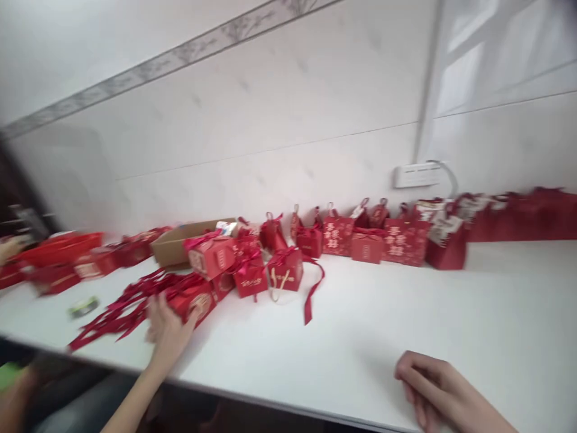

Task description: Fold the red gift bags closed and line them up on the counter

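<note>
My left hand [167, 329] is closed around the near end of a red gift box [188, 300], thumb on its right side and fingers on its left. Dark red ribbons [119, 314] lie in a loose bundle just left of that hand. Beyond it, a lighter red gift box [211, 257] with a bow sits on top of other boxes. Two more bow-tied boxes, a red box [251, 278] and a darker box [286, 269], stand to the right. Resting on the white table, my right hand [433, 388] is loosely curled with nothing visible in it.
An open cardboard box [174, 248] stands behind the ribbons. Red gift bags [406, 242] line the wall beneath a power strip [418, 175]. A small roll [83, 307], blurred, lies at left. Another person's hand [11, 248] shows at the far left edge.
</note>
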Motion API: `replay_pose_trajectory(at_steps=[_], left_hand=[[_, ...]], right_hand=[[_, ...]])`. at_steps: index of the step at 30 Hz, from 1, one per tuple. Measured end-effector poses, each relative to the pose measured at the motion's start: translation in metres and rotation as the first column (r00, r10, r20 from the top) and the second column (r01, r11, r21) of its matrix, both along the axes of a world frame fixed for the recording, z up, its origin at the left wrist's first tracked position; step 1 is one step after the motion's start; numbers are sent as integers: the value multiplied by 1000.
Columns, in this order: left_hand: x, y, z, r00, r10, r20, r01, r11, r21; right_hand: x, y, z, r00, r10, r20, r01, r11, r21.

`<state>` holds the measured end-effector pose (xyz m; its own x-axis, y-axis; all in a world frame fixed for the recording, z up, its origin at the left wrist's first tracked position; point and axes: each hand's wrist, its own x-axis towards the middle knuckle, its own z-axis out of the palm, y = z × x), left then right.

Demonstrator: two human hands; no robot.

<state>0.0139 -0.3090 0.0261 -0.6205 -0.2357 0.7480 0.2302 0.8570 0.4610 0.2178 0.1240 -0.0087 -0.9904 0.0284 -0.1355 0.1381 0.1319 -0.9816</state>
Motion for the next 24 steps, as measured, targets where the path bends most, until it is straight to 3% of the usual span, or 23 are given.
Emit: replay_pose_trajectory(at_steps=[2, 3, 5, 6, 10, 12, 13, 16, 20, 22, 24], left_hand=[[3, 11, 6, 988, -44, -147, 38, 998, -45], [6, 21, 9, 953, -135, -273, 87, 980, -179], [14, 53, 14, 832, -409, -374, 242, 875, -419], [17, 73, 16, 770, -503, -392, 299, 827, -475], [19, 169, 16, 714, -676, -182, 469, 654, -593], [12, 209, 13, 730, -684, -3, 532, 571, -625], [7, 223, 11, 749, -657, 83, 555, 555, -620], [-13, 244, 5, 796, -541, 271, 589, 592, -550], [-38, 236, -4, 814, -495, 303, 580, 671, -462], [-44, 230, -8, 810, -510, 291, 586, 687, -430], [-44, 227, -11, 791, -547, 273, 611, 684, -398]], right_hand=[[-3, -3, 8, 1000, 2, -11, -3, 998, -59], [-5, -4, 10, 1000, -1, -17, 0, 998, -70], [-6, -5, 12, 1000, 6, -28, -8, 997, -78], [-6, -5, 12, 999, 6, -33, -9, 997, -78], [-4, -5, 10, 999, -20, -50, 16, 997, -77], [-4, -6, 9, 998, -34, -54, 30, 996, -83], [-4, -6, 9, 998, -42, -55, 37, 995, -87], [-4, -7, 9, 997, -58, -60, 51, 993, -107], [-15, -2, 21, 1000, -12, 12, 13, 995, -101], [-36, 6, 35, 999, -48, 14, 48, 998, 41], [-69, 16, 52, 991, -124, -54, 133, 959, 249]])
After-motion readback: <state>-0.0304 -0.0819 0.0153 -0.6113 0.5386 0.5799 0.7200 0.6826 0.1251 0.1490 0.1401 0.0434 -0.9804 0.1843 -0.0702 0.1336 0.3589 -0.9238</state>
